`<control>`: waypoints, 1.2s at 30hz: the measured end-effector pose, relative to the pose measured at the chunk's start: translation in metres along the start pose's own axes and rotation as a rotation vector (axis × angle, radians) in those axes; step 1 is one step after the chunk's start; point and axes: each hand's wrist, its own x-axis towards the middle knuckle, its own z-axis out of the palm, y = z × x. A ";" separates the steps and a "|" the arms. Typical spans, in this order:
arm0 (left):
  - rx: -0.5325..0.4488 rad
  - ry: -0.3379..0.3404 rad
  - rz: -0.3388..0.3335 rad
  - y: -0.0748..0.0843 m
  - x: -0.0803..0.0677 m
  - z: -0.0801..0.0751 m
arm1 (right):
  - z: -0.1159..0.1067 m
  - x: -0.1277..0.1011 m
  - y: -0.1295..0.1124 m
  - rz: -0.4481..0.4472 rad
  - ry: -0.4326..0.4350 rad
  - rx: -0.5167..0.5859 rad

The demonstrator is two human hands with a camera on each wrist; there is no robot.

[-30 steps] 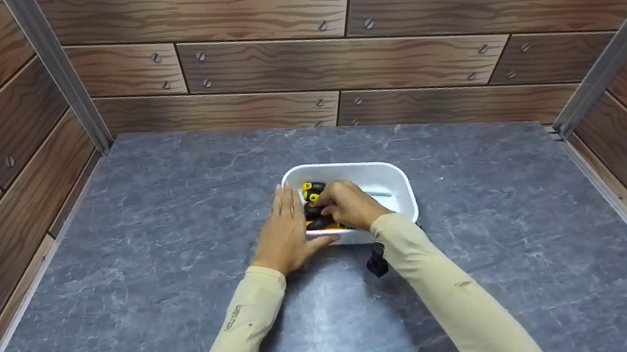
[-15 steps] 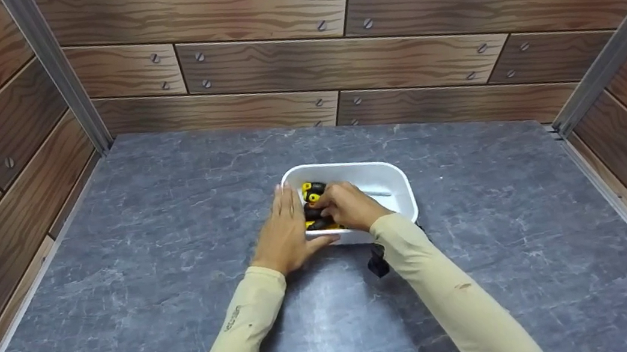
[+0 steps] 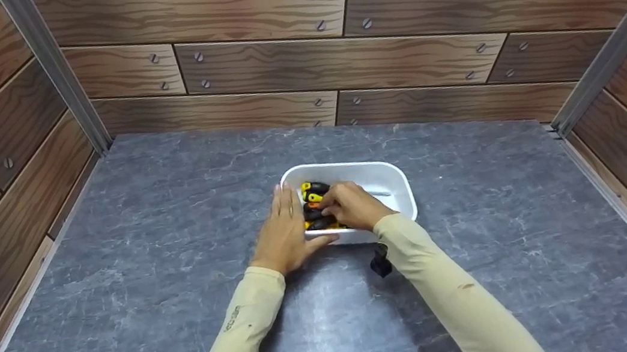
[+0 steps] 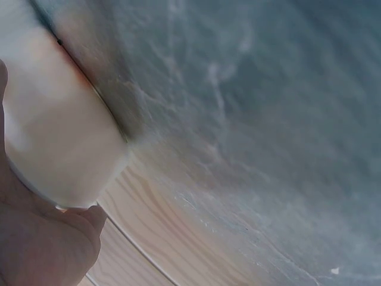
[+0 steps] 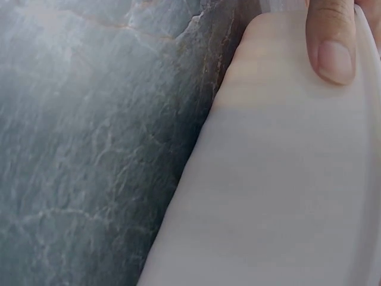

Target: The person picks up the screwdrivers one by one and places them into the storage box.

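Note:
A white rectangular box [image 3: 398, 182] stands on the dark marbled table, with several screwdrivers lying in its left half. Their handles are black and yellow; one black handle [image 3: 317, 187] has a yellow end. My left hand [image 3: 282, 239] lies with straight fingers along the box's left end, its thumb stretched along the front wall. That thumb [image 5: 334, 56] rests on the wall in the right wrist view. Inside the box, my right hand [image 3: 355, 207] pinches a screwdriver [image 3: 315, 205] with an orange end, which the fingers partly cover. A thin metal shaft [image 3: 379, 194] shows right of the knuckles.
Wood-patterned panels [image 3: 274, 63] wall the table [image 3: 184, 205] at the back and both sides, with metal posts [image 3: 75, 92] at the corners. A small black device [image 3: 380, 261] hangs under the right wrist. Both forearms wear pale yellow sleeves [image 3: 442, 280].
My right hand has shifted very slightly to the right, and more of the orange end shows beside its fingertips. My left hand stays against the box.

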 end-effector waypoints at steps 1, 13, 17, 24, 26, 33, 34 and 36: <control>-0.003 0.005 0.001 0.000 0.000 0.000 | 0.000 -0.001 0.000 0.000 -0.001 0.002; -0.008 -0.037 -0.014 0.003 0.002 -0.001 | -0.009 -0.010 0.003 -0.004 -0.031 0.051; -0.018 -0.048 -0.016 0.004 0.002 -0.001 | -0.008 -0.012 -0.001 0.028 -0.035 0.032; -0.013 -0.051 -0.023 0.005 0.001 0.000 | -0.010 -0.014 -0.002 0.043 -0.045 0.022; -0.012 -0.055 -0.022 0.005 0.001 0.001 | -0.011 -0.015 -0.001 0.049 -0.054 0.036; -0.005 -0.050 -0.025 0.004 0.002 -0.001 | -0.025 -0.019 0.004 0.076 0.035 0.094; -0.005 -0.049 -0.028 0.004 0.001 -0.001 | -0.027 -0.020 0.004 0.075 0.062 0.105; -0.003 -0.051 -0.039 0.003 0.000 -0.001 | -0.033 -0.022 0.006 0.068 0.118 0.127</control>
